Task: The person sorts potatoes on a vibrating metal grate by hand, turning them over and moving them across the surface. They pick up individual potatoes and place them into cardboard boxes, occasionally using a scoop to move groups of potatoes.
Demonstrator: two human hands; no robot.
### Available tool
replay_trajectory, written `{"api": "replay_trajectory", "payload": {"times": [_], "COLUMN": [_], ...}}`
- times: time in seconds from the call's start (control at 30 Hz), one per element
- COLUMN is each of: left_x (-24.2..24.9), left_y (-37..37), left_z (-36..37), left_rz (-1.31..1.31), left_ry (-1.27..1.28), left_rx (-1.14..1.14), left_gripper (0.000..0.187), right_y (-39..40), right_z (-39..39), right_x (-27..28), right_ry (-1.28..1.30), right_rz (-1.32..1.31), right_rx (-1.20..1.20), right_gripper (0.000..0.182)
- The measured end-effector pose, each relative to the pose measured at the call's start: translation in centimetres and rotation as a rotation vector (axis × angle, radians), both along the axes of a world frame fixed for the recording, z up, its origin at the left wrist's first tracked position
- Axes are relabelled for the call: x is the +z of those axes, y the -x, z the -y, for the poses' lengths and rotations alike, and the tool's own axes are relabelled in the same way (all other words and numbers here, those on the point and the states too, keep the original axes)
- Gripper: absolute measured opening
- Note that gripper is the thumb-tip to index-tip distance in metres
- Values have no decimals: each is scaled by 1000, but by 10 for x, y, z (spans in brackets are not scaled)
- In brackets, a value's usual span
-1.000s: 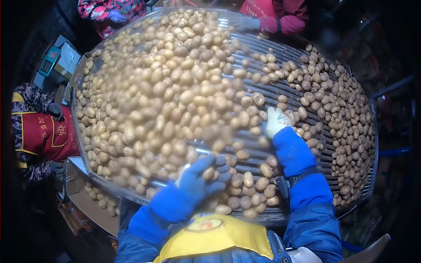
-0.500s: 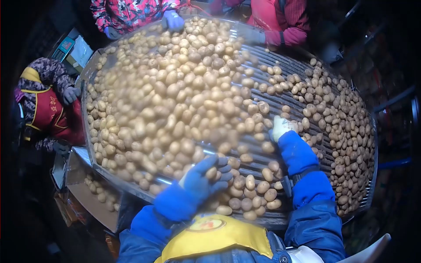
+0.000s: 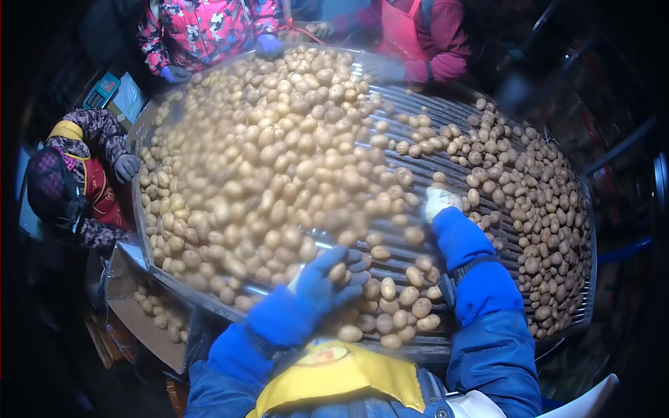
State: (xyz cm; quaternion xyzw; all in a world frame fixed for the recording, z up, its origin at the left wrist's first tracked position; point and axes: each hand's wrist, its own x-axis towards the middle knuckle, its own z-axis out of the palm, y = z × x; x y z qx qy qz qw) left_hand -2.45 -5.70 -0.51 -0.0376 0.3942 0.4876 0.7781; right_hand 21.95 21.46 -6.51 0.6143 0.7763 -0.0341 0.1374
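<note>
The left hand point(image 3: 324, 282) curls gloved fingers around one potato point(image 3: 337, 272) close to the near edge of the slatted bench point(image 3: 428, 103). The right hand point(image 3: 440, 202) is nearer the middle; its grip cannot be told. Loose potatoes point(image 3: 279, 160) crowd the left and right edges.

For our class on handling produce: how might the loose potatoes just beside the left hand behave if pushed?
The potatoes would probably roll, being rounded. The slatted surface might steer or catch them, given its parallel bars. They're likely firm: though crowded together, none visibly flattens.
</note>
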Motion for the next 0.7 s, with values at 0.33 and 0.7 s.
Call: {"api": "replay_trajectory", "payload": {"times": [0.33,0.7], "left_x": [-34,-51], "left_y": [-7,-12], "left_z": [-4,-25], "left_rz": [55,265], "left_ry": [-135,-48], "left_rx": [95,-26], "left_gripper": [54,57], "right_y": [11,18], "right_z": [84,96], "right_x": [36,46], "right_ry": [334,104], "right_rz": [-985,-628], "right_rx": [-219,-79], "right_gripper": [28,55]}}
